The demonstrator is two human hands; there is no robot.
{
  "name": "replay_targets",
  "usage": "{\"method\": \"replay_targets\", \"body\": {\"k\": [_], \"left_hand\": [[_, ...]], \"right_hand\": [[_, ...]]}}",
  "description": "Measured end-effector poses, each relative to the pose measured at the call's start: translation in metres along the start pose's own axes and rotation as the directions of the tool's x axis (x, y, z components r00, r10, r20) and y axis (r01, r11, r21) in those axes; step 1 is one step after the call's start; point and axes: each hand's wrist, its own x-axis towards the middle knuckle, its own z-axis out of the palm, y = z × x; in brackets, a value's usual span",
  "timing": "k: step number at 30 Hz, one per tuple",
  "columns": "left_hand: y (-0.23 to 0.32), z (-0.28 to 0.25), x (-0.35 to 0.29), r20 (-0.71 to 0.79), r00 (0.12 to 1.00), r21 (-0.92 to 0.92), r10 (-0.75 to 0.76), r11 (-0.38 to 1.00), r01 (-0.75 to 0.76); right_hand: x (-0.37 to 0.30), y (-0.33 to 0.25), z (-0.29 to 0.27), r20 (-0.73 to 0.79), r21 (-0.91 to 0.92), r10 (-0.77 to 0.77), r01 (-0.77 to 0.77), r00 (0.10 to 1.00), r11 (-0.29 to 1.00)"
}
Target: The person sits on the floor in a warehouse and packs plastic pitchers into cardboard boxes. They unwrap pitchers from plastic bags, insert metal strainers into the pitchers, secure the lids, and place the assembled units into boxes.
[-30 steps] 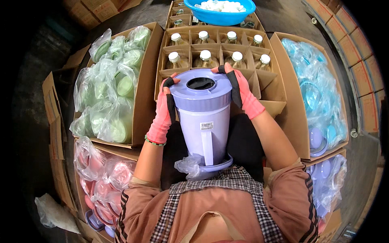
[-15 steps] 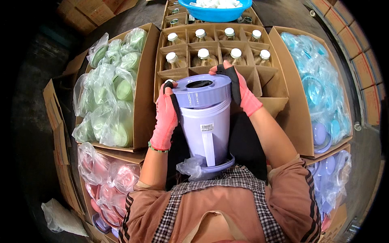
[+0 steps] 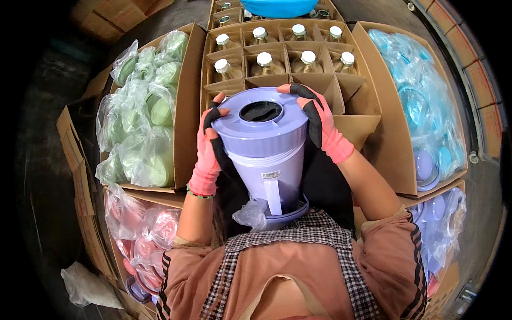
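Note:
A lavender plastic jug (image 3: 261,168) with a handle (image 3: 273,198) and a small barcode label stands upright between my knees. On its top sits a round lavender lid (image 3: 226,125) with a black-ringed opening in the middle. My left hand (image 3: 210,144), in a pink and black fingertipless glove, grips the lid's left rim. My right hand (image 3: 317,117), gloved the same way, curls over the far right rim. At the jug's foot is a lavender dish-shaped piece (image 3: 290,216), partly hidden, with a crumpled clear plastic bag (image 3: 250,213) beside it.
Ahead, a divided carton (image 3: 373,101) holds several white-capped glass bottles, with a blue basin (image 3: 280,8) beyond. Open boxes flank me: bagged green pieces (image 3: 160,109) and pink pieces (image 3: 144,256) at left, blue pieces (image 3: 413,106) and lavender pieces (image 3: 437,208) at right.
The lid has tipped towards me, so more of its top face and opening shows. My left hand has shifted left and its fingers now spread over the rim. My right hand still holds the rim.

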Motion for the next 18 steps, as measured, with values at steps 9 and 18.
{"method": "replay_targets", "body": {"k": [9, 18], "left_hand": [[0.021, -0.025, 0.002, 0.336, 0.907, 0.317, 0.254, 0.876, -0.363], [0.035, -0.033, 0.007, 0.576, 0.752, 0.468, 0.319, 0.626, -0.624]], "right_hand": [[-0.01, -0.027, -0.015, 0.367, -0.443, -0.311, 0.459, 0.877, 0.77], [-0.017, -0.055, -0.019, 0.623, -0.637, -0.252, 0.667, 0.741, 0.386]]}}
